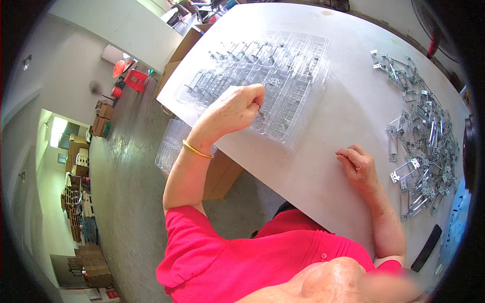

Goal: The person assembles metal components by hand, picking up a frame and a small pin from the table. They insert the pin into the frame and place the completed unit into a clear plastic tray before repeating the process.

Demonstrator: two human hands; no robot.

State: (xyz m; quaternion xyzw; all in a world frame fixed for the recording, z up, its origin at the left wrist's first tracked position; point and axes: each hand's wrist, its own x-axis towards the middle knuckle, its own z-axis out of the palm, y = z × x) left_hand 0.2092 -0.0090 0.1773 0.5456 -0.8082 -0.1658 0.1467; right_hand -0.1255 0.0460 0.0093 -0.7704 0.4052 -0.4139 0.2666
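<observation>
My left hand, with a gold bangle at its wrist, is closed over a clear plastic tray with many compartments. Its fingers are pressed together, and whatever they hold is hidden. Small metal parts lie in the tray's slots just beyond the fingertips, and rows of dark and silvery pieces fill its far left half. On the white table, my right hand rests with fingers loosely curled together and nothing visible in them. It lies between the tray and a heap of metal brackets.
Below the table's left edge sit another clear tray and a cardboard box. A black strip-shaped object and blue plastic wrapping lie at the right. A red stool stands on the floor at far left.
</observation>
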